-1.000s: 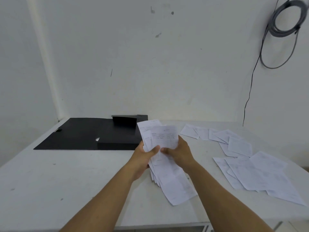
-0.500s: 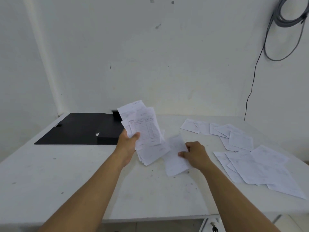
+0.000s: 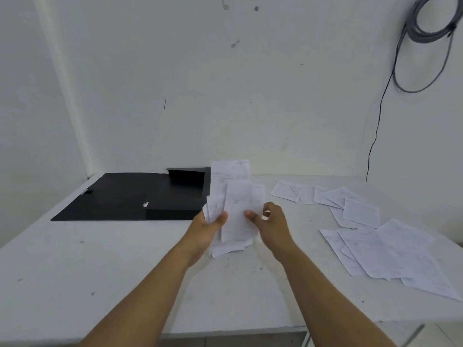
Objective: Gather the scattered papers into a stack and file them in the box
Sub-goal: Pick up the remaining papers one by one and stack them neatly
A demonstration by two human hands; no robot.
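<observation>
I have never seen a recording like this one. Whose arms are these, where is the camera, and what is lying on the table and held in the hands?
There is no machine here. The two bare arms belong to a person, and the only camera sits on that person's head, looking forward and down, so you see the arms from the person's own eyes.

The left hand grips an uneven bundle of papers, held up above the white table. The right hand pinches the front sheet of that bundle between thumb and fingers.

On the table, to the left, lies an open black file box, with its lid spread flat. To the right lie the scattered papers not yet gathered, many overlapping. A coiled grey cable hangs on the wall at upper right.
</observation>
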